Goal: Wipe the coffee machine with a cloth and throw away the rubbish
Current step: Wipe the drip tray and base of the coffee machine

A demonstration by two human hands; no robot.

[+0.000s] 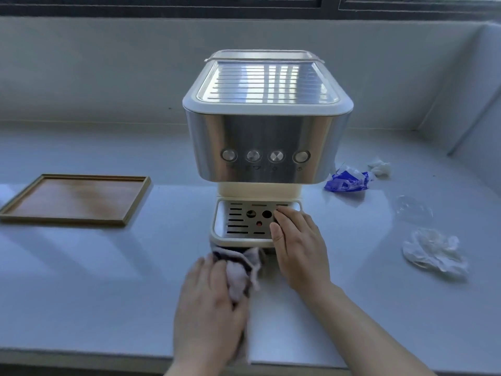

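Fingers [287, 221] of right hand [296, 248] flat on drip tray [238, 221], left hand [208, 302] squeezing cloth [244, 267], cloth hiding coffee machine [267, 131] base, button marks too blurry to read

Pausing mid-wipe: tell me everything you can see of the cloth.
The cloth is soft, pale pinkish grey with dark stripes, and bunched up. The left hand clutches it and presses its front end against the lower front edge of the coffee machine; it also lies on the white counter. The right hand is beside it.
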